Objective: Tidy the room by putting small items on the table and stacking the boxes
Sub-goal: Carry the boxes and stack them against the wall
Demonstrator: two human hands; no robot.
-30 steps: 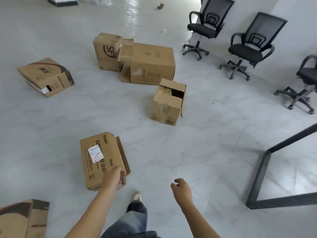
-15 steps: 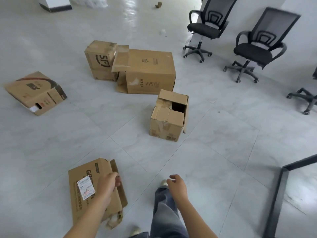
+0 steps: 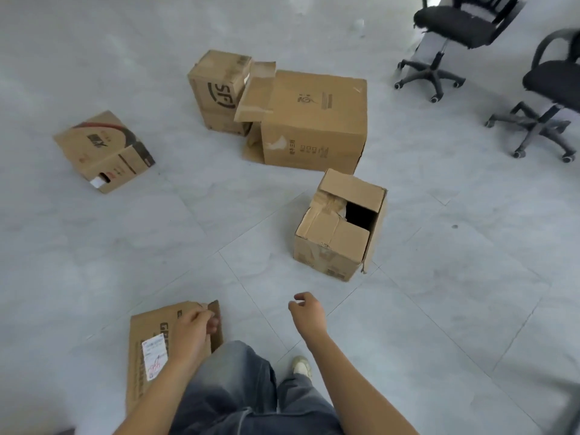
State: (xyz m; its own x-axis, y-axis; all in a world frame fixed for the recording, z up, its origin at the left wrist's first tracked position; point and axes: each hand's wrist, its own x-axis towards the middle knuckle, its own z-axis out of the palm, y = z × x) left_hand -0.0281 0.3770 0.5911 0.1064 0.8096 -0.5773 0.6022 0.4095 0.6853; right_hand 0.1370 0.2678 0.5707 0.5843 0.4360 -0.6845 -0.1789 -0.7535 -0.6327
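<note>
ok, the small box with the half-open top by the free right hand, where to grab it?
Probably from above with the right hand: fingers into the dark gap at the far-right corner of the small open box, thumb outside the right wall, trapping the flap folded down there. The near top flaps look crumpled and loose, a poor handle.

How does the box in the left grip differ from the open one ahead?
The held box is gripped by the left grip; the open box stands untouched on the floor. The held box bears a white label; the open box shows none, its top gaping. Both are brown cardboard.
</note>
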